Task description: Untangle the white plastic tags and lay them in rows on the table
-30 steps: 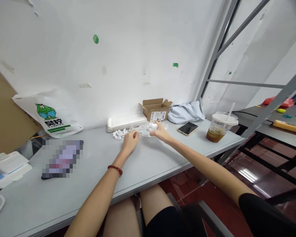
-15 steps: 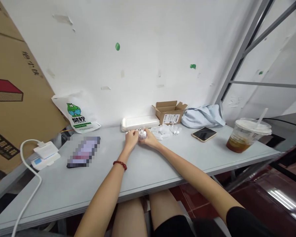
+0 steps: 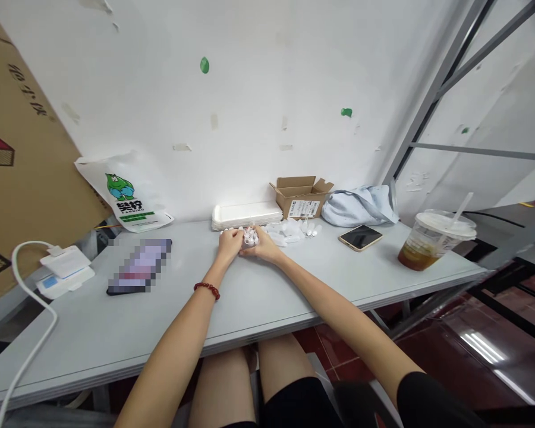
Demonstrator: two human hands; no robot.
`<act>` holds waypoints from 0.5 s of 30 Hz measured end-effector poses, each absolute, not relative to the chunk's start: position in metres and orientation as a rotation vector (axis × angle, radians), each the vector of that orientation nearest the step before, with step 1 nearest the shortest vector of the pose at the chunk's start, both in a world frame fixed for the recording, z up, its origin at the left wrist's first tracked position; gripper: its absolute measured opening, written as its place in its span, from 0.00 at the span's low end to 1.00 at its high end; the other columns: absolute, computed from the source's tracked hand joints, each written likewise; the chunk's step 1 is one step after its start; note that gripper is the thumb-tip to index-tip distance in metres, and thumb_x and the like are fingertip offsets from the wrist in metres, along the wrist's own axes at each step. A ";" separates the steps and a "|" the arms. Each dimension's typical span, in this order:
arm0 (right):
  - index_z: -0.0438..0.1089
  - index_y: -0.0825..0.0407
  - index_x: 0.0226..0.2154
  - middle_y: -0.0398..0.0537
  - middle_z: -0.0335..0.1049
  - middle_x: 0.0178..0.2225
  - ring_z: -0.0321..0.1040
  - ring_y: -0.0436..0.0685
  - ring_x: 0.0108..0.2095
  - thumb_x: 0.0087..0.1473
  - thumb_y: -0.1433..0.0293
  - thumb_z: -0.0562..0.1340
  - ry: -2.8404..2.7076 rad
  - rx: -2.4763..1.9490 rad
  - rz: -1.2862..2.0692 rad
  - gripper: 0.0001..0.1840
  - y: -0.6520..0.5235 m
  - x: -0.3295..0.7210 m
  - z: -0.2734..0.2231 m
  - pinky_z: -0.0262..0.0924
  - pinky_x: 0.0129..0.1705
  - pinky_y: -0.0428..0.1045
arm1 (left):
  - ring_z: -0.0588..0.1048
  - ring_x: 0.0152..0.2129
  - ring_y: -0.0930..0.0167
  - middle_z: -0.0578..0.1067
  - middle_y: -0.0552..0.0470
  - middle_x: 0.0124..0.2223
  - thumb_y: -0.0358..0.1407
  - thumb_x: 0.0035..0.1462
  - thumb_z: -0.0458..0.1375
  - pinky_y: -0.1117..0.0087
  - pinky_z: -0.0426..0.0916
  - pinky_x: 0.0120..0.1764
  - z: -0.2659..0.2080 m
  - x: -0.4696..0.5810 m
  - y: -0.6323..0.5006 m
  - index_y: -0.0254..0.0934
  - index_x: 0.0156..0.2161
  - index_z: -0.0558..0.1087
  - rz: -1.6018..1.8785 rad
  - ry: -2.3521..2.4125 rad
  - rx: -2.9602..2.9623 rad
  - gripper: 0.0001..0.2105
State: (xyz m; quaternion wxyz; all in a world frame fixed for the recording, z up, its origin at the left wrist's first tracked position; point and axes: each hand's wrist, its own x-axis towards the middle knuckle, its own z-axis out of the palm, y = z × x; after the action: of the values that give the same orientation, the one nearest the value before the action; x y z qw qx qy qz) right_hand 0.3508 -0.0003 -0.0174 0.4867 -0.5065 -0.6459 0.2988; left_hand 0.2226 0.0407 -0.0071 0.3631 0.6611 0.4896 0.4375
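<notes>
A small clear plastic bag (image 3: 250,236) with thin white coiled pieces, possibly earphones, is held just above the table between my two hands. My right hand (image 3: 266,246) is closed around its right side and underside. My left hand (image 3: 230,244), a red bead bracelet on the wrist, has its fingers pinched at the bag's left edge. Behind my right hand lie several clear plastic sleeves (image 3: 289,230) and small white earphone-like pieces (image 3: 311,229). My fingers hide part of the bag.
Behind my hands are a stack of white trays (image 3: 248,214) and an open cardboard box (image 3: 301,199). A blue cloth (image 3: 359,205), a phone (image 3: 361,238) and a drink cup (image 3: 428,246) stand right. Leftward are a blurred phone (image 3: 140,266), white charger (image 3: 66,270) and white bag (image 3: 125,193).
The camera view has shifted slightly, so everything sits a little further left and higher. My fingers have moved on the bag, and more of its white contents shows.
</notes>
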 end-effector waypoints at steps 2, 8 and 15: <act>0.62 0.52 0.41 0.42 0.68 0.36 0.65 0.55 0.38 0.30 0.67 0.70 -1.561 -1.264 0.701 0.32 0.000 0.350 -0.017 0.58 0.42 0.50 | 0.65 0.13 0.73 0.62 0.57 0.12 0.36 0.46 0.51 0.73 0.58 0.20 -0.006 0.223 0.040 0.38 0.13 0.61 1.113 1.274 1.711 0.13; 0.61 0.51 0.39 0.39 0.67 0.31 0.64 0.53 0.33 0.31 0.68 0.67 -1.502 -1.319 0.595 0.28 0.000 0.349 -0.019 0.57 0.38 0.48 | 0.65 0.11 0.74 0.66 0.56 0.13 0.35 0.46 0.51 0.73 0.59 0.18 0.001 0.222 0.033 0.37 0.17 0.66 1.078 1.244 1.731 0.10; 0.60 0.50 0.35 0.37 0.66 0.29 0.63 0.53 0.32 0.30 0.67 0.66 -1.491 -1.297 0.609 0.25 0.001 0.349 -0.020 0.56 0.36 0.48 | 0.63 0.09 0.75 0.65 0.56 0.12 0.35 0.46 0.51 0.74 0.58 0.17 0.005 0.222 0.029 0.37 0.17 0.67 1.017 1.264 1.774 0.11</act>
State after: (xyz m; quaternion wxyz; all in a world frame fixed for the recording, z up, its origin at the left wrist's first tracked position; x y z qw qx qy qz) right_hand 0.3493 0.0010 -0.0201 0.5112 -0.5391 -0.6197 0.2530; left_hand 0.2218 0.0293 0.0049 0.3604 0.6883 0.4904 0.3947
